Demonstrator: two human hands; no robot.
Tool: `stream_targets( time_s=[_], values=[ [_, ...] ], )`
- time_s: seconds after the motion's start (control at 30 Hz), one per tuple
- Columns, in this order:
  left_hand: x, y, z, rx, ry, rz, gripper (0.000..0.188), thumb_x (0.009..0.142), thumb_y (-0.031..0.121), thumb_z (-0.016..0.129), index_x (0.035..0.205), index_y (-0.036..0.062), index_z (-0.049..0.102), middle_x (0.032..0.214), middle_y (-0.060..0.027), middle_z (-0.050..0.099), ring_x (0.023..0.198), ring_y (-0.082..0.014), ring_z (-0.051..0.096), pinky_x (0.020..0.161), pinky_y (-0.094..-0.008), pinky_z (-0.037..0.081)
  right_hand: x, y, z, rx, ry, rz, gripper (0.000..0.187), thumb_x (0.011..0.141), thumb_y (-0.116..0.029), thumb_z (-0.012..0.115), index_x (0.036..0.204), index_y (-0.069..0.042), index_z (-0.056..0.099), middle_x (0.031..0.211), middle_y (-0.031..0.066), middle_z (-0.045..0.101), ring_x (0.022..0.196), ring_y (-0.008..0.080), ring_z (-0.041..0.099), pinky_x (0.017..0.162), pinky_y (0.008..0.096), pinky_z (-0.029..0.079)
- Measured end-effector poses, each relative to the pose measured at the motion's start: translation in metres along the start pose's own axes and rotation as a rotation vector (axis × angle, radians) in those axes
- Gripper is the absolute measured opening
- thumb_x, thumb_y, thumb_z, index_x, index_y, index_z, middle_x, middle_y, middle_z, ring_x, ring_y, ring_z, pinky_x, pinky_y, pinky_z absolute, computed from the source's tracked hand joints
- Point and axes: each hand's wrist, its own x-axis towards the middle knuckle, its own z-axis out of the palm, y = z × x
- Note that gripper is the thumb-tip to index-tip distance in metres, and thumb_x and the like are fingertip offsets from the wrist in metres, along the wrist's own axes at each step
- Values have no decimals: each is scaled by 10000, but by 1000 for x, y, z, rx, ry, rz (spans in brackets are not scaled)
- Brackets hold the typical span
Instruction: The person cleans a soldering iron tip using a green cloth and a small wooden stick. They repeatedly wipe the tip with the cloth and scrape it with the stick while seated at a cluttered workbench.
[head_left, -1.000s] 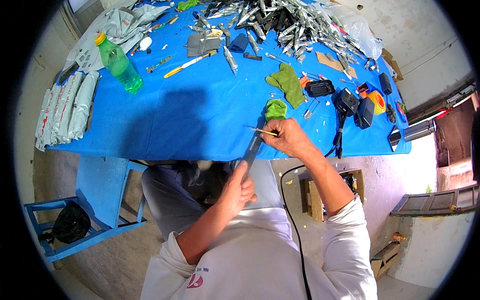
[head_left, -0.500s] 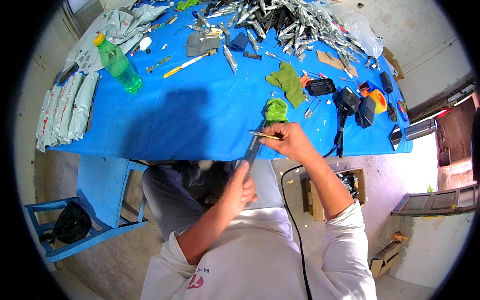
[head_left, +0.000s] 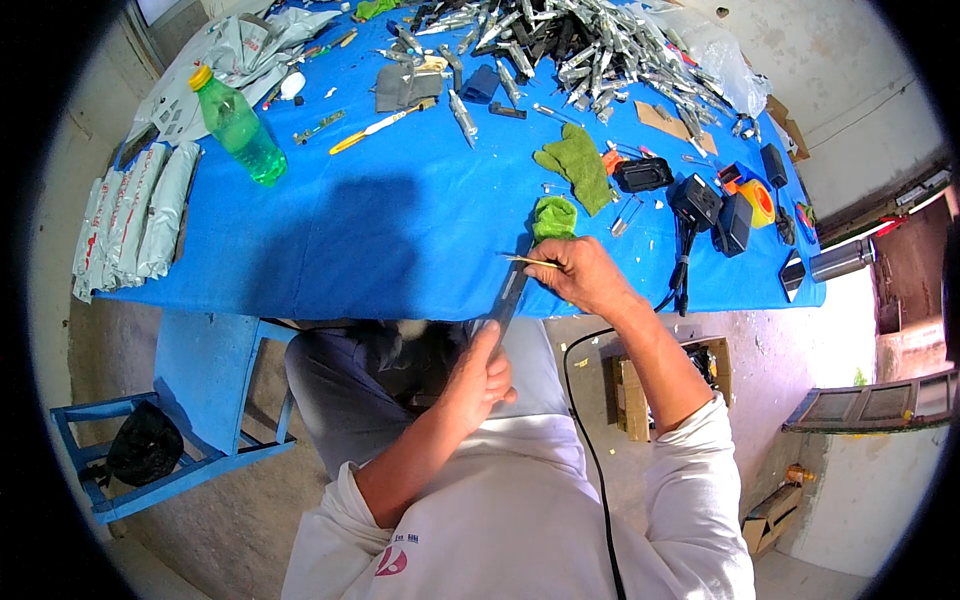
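Observation:
My left hand (head_left: pixel 482 372) is closed round the lower end of a long, flat dark bar (head_left: pixel 511 290). The bar slants up over the table edge, its far end by a bunched green cloth (head_left: pixel 554 219). Above the bar, my right hand (head_left: pixel 583 272) pinches a thin yellowish stick-like tool (head_left: pixel 541 262). Its slender tip points left across the bar; whether it touches cannot be made out. A darker green cloth (head_left: pixel 577 168) lies just beyond.
A blue-covered table (head_left: pixel 330 240) holds a green bottle (head_left: pixel 240 130), a yellow-and-white brush (head_left: pixel 382 125) and a heap of silvery device parts (head_left: pixel 600 55). Black power adapters (head_left: pixel 696 203) sit at right, a cable hanging down. A blue stool (head_left: pixel 205 370) stands at left, an open carton (head_left: pixel 630 400) at right.
My right hand has shifted slightly upward with the thin tool, whose tip now lies a little higher over the bar. The left hand keeps its hold on the bar.

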Motion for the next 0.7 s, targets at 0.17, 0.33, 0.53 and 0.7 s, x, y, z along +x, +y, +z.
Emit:
stream_targets(
  time_s=[0.17,0.33,0.53,0.7],
  values=[
    [-1,1,1,1,17,-4,581,913,591,494,557,163,329,474,42,253,400,-98,238,558,-309,375,-1,1,3,-78,45,-125,156,828,-141,692,911,-13,662,767,171,651,684,355,635,601,400,504],
    [-1,1,3,7,19,-3,582,911,595,493,559,161,328,474,42,251,400,-99,235,560,-311,378,-4,-5,5,-150,52,-145,150,834,-131,659,926,-13,654,790,186,652,714,375,633,627,422,513],
    [1,0,1,8,16,-8,585,909,603,491,563,160,327,480,41,254,400,-100,229,565,-308,386,-6,-5,7,-158,78,-152,148,820,-124,661,923,-17,648,800,176,652,719,370,632,627,421,513],
    [0,0,0,6,13,-9,585,907,604,496,564,160,328,483,41,257,400,-100,232,564,-309,389,-10,-4,13,-200,125,-149,155,800,-120,670,916,-22,638,786,159,645,700,367,627,617,417,511]
  ],
)
